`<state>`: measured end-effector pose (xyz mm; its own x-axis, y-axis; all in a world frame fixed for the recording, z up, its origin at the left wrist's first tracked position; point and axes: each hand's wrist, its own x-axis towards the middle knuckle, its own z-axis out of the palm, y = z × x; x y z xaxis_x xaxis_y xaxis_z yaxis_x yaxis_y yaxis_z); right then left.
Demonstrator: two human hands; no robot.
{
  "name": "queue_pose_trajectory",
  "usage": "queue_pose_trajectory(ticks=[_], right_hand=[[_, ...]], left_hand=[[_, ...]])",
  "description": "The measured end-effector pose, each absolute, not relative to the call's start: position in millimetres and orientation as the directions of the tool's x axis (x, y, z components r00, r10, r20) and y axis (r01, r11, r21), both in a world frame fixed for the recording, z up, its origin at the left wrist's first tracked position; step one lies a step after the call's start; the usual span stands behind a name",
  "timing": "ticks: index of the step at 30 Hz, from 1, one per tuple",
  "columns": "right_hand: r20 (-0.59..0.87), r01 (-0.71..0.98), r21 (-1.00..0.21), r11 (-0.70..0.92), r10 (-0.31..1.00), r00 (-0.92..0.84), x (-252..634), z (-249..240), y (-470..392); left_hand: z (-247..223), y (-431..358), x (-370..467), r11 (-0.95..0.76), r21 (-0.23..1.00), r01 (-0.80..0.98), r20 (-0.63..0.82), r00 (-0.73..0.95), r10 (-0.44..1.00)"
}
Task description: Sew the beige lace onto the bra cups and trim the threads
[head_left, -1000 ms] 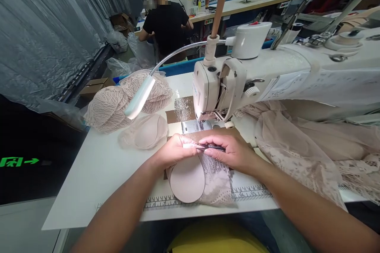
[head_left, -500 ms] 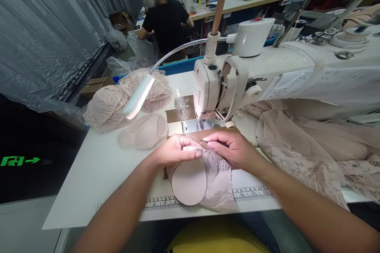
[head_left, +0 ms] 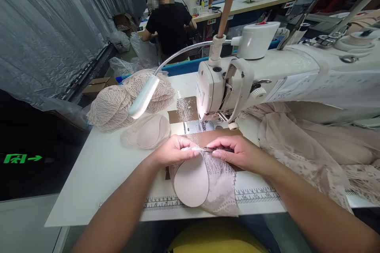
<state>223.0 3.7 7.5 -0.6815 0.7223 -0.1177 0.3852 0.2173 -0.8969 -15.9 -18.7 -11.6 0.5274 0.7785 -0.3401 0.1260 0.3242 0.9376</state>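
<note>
My left hand (head_left: 176, 151) pinches the top edge of a pale pink lace piece (head_left: 221, 184) between thumb and fingers. A smooth oval bra cup (head_left: 191, 184) hangs below that hand, with the lace beside it to the right. In my right hand (head_left: 233, 151) is a slim dark metal tool that looks like thread snips (head_left: 212, 150). Its tip points left and meets the lace edge by my left fingers. Both hands are just in front of the sewing machine's needle area (head_left: 204, 124).
The white sewing machine (head_left: 225, 83) stands behind my hands, a lamp (head_left: 144, 97) to its left. Stacked lace cups (head_left: 109, 106) and a sheer-edged cup (head_left: 148, 132) lie left. Draped lace fabric (head_left: 303, 146) lies right. A printed ruler (head_left: 255, 194) runs along the table's front. A co-worker (head_left: 169, 23) sits beyond.
My right hand has shifted slightly right, and more of the metal tool now shows, its tip at the lace edge. My left hand keeps its pinch. The whole view has shifted slightly.
</note>
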Motion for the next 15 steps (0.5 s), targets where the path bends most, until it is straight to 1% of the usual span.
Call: queue_pose_trajectory(ticks=[3, 6, 10, 15], right_hand=[[-0.044, 0.363, -0.889, 0.279, 0.737, -0.674, 219, 4, 3], [0.005, 0.326, -0.891, 0.315, 0.726, -0.688, 215, 1, 1], [0.018, 0.306, -0.898, 0.315, 0.723, -0.691, 210, -2, -2], [0.021, 0.302, -0.905, 0.299, 0.741, -0.671, 209, -2, -4]], left_hand=[[-14, -18, -13, 0.339, 0.935, 0.102, -0.339, 0.535, 0.774], [-13, -17, -9, 0.345, 0.934, 0.095, -0.339, 0.548, 0.765], [-10, -18, -6, 0.338, 0.938, 0.081, -0.323, 0.563, 0.761], [-10, -19, -5, 0.365, 0.926, 0.098, -0.353, 0.570, 0.742]])
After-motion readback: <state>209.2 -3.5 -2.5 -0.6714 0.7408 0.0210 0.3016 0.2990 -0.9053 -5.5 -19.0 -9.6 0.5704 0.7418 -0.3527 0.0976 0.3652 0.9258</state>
